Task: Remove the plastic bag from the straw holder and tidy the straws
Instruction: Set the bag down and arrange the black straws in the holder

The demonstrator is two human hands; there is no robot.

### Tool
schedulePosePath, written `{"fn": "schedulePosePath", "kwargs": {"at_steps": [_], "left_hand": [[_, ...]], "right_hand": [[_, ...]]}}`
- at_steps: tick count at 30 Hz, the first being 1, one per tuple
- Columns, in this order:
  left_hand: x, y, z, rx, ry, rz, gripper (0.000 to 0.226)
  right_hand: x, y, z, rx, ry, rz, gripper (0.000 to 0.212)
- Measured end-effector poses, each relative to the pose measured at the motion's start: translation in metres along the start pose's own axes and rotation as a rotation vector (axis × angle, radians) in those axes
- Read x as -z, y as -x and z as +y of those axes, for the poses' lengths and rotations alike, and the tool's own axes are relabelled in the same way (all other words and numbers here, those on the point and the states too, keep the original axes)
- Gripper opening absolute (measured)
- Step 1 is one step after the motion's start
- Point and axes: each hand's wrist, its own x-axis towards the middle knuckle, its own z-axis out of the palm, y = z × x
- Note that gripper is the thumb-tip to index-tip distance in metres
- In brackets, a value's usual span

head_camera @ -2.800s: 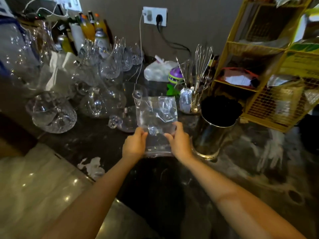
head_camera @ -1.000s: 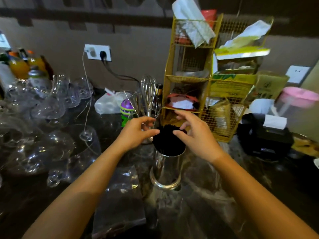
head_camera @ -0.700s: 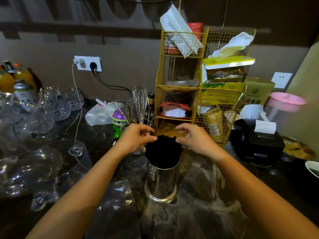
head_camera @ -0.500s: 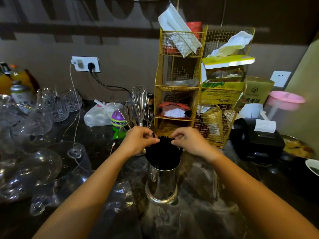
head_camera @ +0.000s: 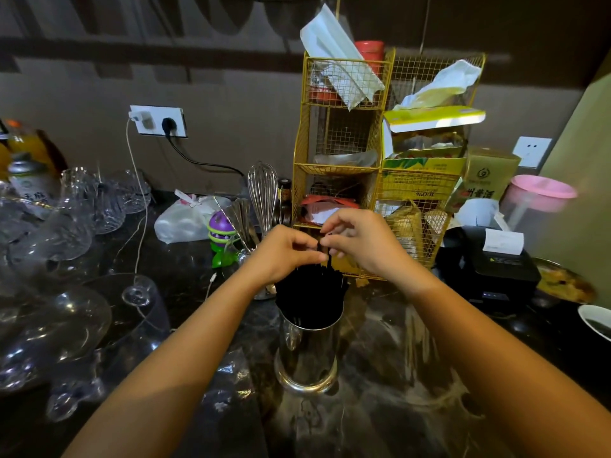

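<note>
Dark marble counter [head_camera: 396, 408], steel cylinder holder [head_camera: 305, 355] — both hands' fingers [head_camera: 310, 256] pinching thin black straws [head_camera: 310, 289]

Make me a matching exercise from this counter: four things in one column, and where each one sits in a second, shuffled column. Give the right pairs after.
Things:
1. straws
2. plastic bag
3. whisk
4. pink-lidded jug

Places:
A. lying flat on the counter, left of the metal holder
B. far right, beside the yellow wire rack
C. standing in the metal holder, under both hands
D. upright behind the left hand, near the wall

Pairs: 1-C, 2-A, 3-D, 4-B
</note>
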Motion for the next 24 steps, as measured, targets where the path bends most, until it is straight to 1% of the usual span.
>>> {"fn": "schedulePosePath", "kwargs": {"at_steps": [1,4,7,10,12,13,15,17,19,21,24], "left_hand": [[-0.001,-0.001,0.002,-0.010,0.008,-0.005,0.005],[-0.003,-0.004,0.005,-0.027,0.044,0.005,0.017],[-0.003,-0.004,0.010,-0.021,0.079,0.003,0.009],[0.003,-0.002,0.018,-0.045,0.074,0.001,0.013],[0.013,-0.002,0.027,-0.069,0.081,0.063,0.018],[0.020,-0.002,0.032,-0.080,0.096,0.109,0.020],[0.034,-0.002,0.041,-0.104,0.143,0.196,0.022],[0.047,-0.001,0.049,-0.118,0.200,0.242,0.017],[0.059,-0.001,0.051,-0.115,0.270,0.294,0.013],[0.067,-0.001,0.048,-0.101,0.351,0.370,0.016],[0.074,0.001,0.040,-0.068,0.464,0.467,0.021]], "right_hand": [[0.000,-0.001,-0.002,0.013,-0.009,0.008,0.030],[0.002,-0.002,-0.005,0.040,-0.029,0.025,0.031],[0.005,-0.002,-0.004,0.045,-0.100,0.018,0.027],[0.009,0.001,-0.002,0.060,-0.181,0.036,0.023],[0.014,0.004,0.001,0.059,-0.190,0.058,0.024],[0.016,0.006,0.004,0.043,-0.203,0.040,0.025],[0.016,0.012,0.010,-0.016,-0.257,-0.068,0.029],[0.013,0.016,0.016,-0.094,-0.301,-0.196,0.038],[0.007,0.019,0.017,-0.134,-0.307,-0.268,0.048],[0.002,0.021,0.017,-0.125,-0.365,-0.266,0.048],[0.000,0.021,0.015,-0.128,-0.515,-0.204,0.037]]}}
